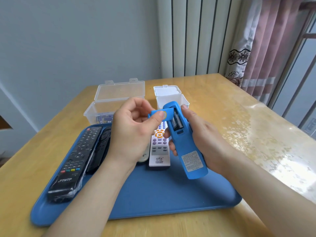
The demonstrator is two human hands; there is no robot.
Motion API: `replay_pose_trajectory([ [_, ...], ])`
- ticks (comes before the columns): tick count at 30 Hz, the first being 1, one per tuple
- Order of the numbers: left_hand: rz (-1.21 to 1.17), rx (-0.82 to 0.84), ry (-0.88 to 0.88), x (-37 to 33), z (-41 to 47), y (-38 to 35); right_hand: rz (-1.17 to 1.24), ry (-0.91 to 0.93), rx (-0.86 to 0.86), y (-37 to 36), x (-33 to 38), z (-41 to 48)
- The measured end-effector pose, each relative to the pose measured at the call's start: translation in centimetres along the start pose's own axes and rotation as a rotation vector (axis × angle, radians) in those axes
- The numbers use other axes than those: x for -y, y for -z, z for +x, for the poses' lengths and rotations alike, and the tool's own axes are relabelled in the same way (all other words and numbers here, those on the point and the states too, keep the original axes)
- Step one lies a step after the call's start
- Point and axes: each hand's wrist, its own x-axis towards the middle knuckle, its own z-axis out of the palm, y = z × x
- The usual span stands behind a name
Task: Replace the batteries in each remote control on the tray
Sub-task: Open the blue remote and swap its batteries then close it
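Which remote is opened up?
The blue remote in the right hand. Its battery cover is off, pinched by the left hand; the others lie on the tray.

A pale blue-grey wall (68,40) fills the upper left of the frame, plain and evenly lit. In the upper middle stands a white ribbed panel (196,36) of tall vertical slats with dark gaps between them, likely a radiator. To its right, in the upper right corner, hangs a pink curtain (273,40) with a white lace edge bearing a dark floral pattern. A window frame (307,69) runs down the right edge, and daylight comes in from there. A light wooden table (222,103) spans the lower half; its glossy surface shows bright, mottled reflections along the right side.
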Motion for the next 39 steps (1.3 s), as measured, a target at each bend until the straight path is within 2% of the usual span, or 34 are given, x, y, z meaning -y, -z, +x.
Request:
replay_pose_trajectory([
  [3,-0.031,0.008,0.106,0.0,-0.2,-0.3,0.027,0.031,-0.051,0.0,0.0,0.1],
  [7,0.254,0.121,-0.011,0.5,-0.8,-0.8,0.028,0.033,-0.113,0.1,0.0,0.0],
  [12,0.434,0.277,-0.032,0.5,-1.0,-0.7,0.052,-0.004,-0.228,0.4,0.0,0.1],
  [14,0.526,0.391,-0.135,0.5,-0.9,-0.5,0.025,-0.004,-0.256,0.6,-0.1,0.3],
  [16,0.654,0.422,-0.325,0.8,-0.9,-0.4,0.015,-0.011,-0.252,0.6,-0.2,0.3],
  [20,0.733,0.23,-0.617,1.8,-0.9,-0.5,0.048,-0.001,-0.216,-0.1,-0.3,0.2],
  [22,0.656,0.125,-0.668,2.1,-0.9,-0.5,0.061,0.02,-0.205,-0.3,-0.2,0.1],
  [25,0.542,0.11,-0.636,2.5,-0.9,-0.7,0.058,0.04,-0.201,-0.4,-0.1,0.0],
  [35,0.589,0.089,-0.633,3.4,-1.7,-1.6,0.069,0.114,-0.224,-0.7,-0.3,-0.1],
  [39,0.487,0.013,-0.562,2.9,-2.0,-2.0,0.079,0.099,-0.192,-0.9,-0.2,-0.4],
])
